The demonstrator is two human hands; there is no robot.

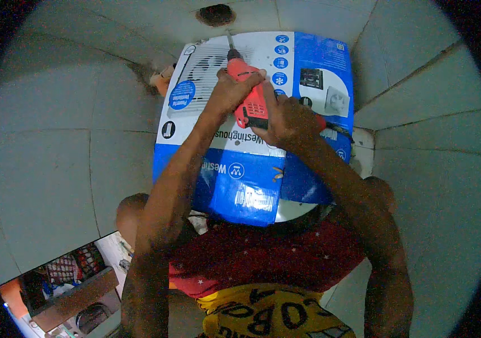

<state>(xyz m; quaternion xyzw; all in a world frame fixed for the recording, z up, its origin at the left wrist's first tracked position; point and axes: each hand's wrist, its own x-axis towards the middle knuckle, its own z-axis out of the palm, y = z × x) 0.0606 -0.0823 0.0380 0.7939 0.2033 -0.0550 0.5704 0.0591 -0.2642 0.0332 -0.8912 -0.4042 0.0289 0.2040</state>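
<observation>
A red power drill with a black chuck lies over the upper face of a blue and white fan carton. Its thin bit points away from me, to the tiled wall near a dark ragged hole; whether the tip touches the wall I cannot tell. My left hand is closed round the front of the drill's body, just behind the chuck. Around the rear of the drill wraps my right hand, its fingers partly hidden. The carton stands close in front of my knees.
Grey tiled walls close in on the right and ahead. Small brown scraps lie on the carton's near side. An orange-brown object shows beyond its left edge. At lower left, an opening reveals a brown wooden piece and assorted items.
</observation>
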